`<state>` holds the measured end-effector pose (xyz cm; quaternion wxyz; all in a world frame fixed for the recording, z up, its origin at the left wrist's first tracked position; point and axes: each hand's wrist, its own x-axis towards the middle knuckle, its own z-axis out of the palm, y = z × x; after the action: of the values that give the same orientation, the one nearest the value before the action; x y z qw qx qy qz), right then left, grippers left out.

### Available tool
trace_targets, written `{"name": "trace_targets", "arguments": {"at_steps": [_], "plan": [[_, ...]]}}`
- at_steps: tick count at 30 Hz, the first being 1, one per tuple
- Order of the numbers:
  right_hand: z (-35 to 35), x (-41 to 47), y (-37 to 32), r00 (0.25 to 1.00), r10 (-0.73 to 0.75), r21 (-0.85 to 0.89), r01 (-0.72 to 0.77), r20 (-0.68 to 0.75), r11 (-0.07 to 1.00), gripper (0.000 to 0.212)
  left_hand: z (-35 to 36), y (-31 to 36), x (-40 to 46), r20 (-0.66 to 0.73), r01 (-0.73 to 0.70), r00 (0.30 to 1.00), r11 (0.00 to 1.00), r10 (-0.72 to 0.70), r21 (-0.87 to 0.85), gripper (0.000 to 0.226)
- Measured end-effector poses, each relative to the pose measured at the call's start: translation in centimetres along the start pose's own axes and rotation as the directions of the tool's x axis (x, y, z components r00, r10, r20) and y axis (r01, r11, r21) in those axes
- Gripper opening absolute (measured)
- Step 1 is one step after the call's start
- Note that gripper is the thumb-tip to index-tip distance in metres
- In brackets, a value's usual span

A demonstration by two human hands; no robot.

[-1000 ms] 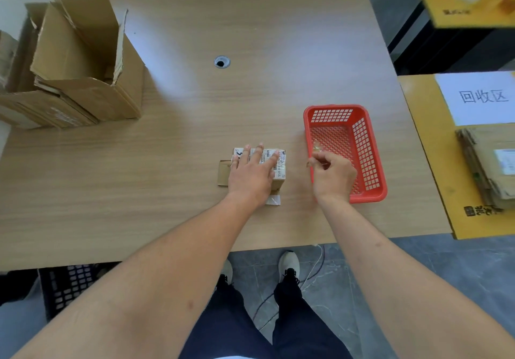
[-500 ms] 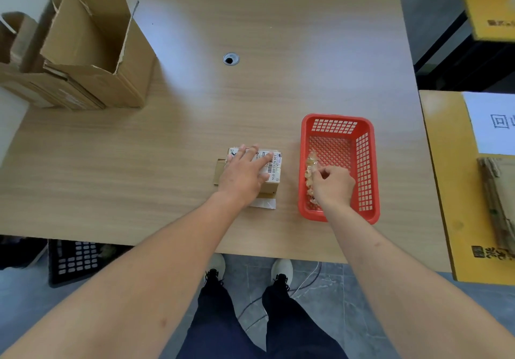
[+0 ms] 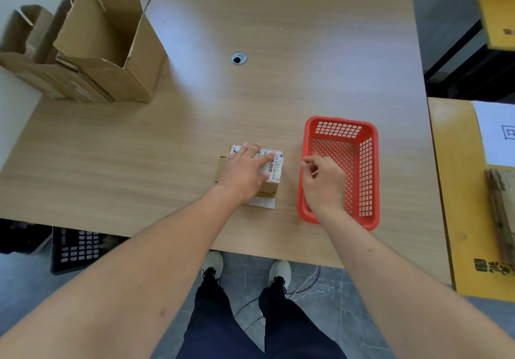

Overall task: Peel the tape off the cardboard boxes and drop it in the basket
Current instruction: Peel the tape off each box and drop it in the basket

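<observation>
A small cardboard box (image 3: 274, 184) with a white barcode label lies near the table's front edge. My left hand (image 3: 245, 170) rests flat on its top, fingers straight. A white strip (image 3: 263, 202) sticks out from under its near side. To its right stands the red mesh basket (image 3: 367, 169). My right hand (image 3: 324, 183) hovers over the basket's left half with thumb and fingers curled together, and a pale bit of tape (image 3: 314, 173) shows between them. The basket floor under that hand is hidden.
Several open, empty cardboard boxes (image 3: 111, 52) stand at the table's far left. A cable hole (image 3: 239, 58) sits mid-table. A yellow side table (image 3: 473, 219) with a white sign and flattened cardboard is on the right. A black crate (image 3: 80, 247) sits under the table.
My right hand moved from the basket's near left rim to inside it, then lifted a little with its fingers still curled. My left hand stayed on the small box.
</observation>
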<state>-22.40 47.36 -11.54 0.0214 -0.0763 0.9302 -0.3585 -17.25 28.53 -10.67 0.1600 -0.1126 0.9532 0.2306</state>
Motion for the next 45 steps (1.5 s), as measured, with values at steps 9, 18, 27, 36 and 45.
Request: {"name": "trace_targets", "arguments": {"at_steps": [9, 18, 27, 36, 45], "plan": [[4.3, -1.9, -4.0, 0.913, 0.256, 0.408, -0.374, 0.317, 0.833, 0.04, -1.7, -2.2, 0.0, 0.062, -0.079, 0.995, 0.996, 0.077, 0.033, 0.062], [6.4, -3.0, -4.1, 0.882, 0.412, 0.441, -0.472, 0.229, 0.764, 0.024, -2.5, -3.5, 0.1, 0.088, -0.115, 0.99, 0.993, 0.114, 0.014, 0.062], [6.5, -2.8, -4.5, 0.907, 0.373, 0.237, -0.413, 0.198, 0.879, 0.023, -2.4, -4.0, 0.4, 0.104, -0.148, 0.985, 0.987, 0.141, 0.059, 0.061], [4.0, -2.3, -5.0, 0.932, 0.311, 0.235, -0.35, 0.187, 0.907, 0.016, -2.2, -4.3, 0.4, 0.098, -0.168, 0.982, 0.984, 0.162, 0.055, 0.06], [2.9, -2.2, -5.0, 0.97, 0.071, -0.011, -0.071, 0.232, 0.997, 0.019, 0.1, -4.3, -0.1, -0.078, -0.143, 0.987, 0.987, 0.138, -0.07, 0.059]]}}
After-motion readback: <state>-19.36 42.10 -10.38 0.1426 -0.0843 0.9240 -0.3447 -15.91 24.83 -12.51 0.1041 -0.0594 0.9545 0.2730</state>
